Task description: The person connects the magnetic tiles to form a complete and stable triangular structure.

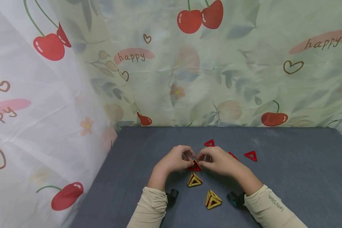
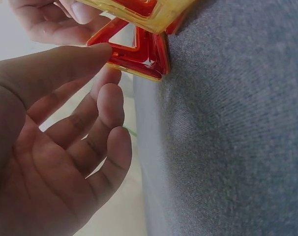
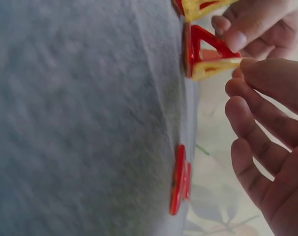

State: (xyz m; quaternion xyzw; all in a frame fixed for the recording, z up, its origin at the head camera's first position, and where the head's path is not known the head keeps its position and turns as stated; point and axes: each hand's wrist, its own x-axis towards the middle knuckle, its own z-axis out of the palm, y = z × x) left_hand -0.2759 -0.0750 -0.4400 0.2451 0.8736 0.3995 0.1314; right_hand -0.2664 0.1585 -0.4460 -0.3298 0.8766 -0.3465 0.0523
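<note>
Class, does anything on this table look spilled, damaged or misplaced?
Nothing stands out: no spill or breakage shows. Two pyramids sit upright, loose red triangles lie farther back, and the left hand and right hand pinch a red piece.

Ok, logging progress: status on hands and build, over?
Left hand and right hand pinching red-and-yellow triangle build. Yellow-framed pyramid close by. Nothing visibly blocking.

Back cloth is bearing "happy" twice, left and right of centre | left cloth is showing "ppy", its start running out of view | right sleeve is carrying dark lettering, too small to read surely
</note>
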